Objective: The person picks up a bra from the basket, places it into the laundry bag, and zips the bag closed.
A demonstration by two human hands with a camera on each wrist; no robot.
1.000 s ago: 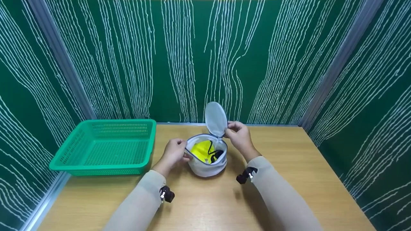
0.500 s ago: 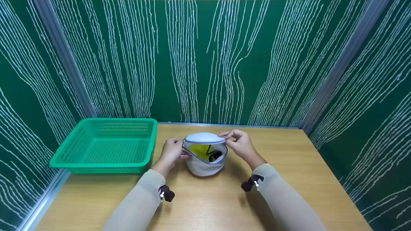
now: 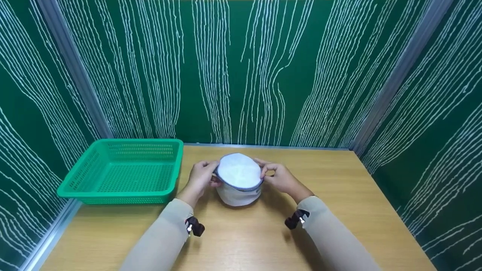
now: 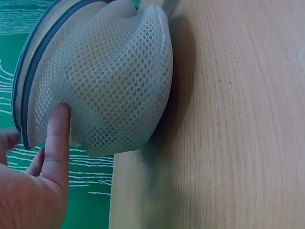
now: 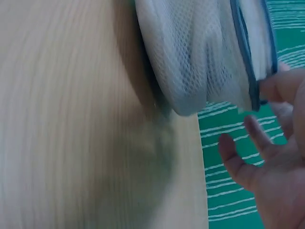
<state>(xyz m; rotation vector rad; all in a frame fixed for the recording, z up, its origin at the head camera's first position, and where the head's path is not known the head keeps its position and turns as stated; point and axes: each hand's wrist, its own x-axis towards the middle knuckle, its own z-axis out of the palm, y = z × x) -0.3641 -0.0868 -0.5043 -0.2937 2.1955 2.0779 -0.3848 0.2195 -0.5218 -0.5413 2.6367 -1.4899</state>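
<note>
A round white mesh zip bag [image 3: 238,195] stands on the table, its lid [image 3: 240,171] lying over the opening and hiding what is inside. Dark blue zip edging runs round lid and rim; a gap between the two edges shows in the right wrist view. My left hand [image 3: 201,175] pinches the rim at the left, one finger [image 4: 58,143] against the mesh wall [image 4: 114,81]. At the right, my right hand [image 3: 280,177] pinches the lid's edge between thumb and finger, while its other fingers [image 5: 233,155] are spread away from the bag.
A green plastic basket [image 3: 171,194] with slatted walls stands on the left of the wooden table [image 3: 241,241]. Green panels [image 3: 233,75] with white wavy lines rise behind and at both sides, joined by grey posts [image 3: 399,75].
The lid stood upright, then my right hand swung it down over the bag. The yellow and black things inside are covered now. My left hand has kept its hold on the rim.
</note>
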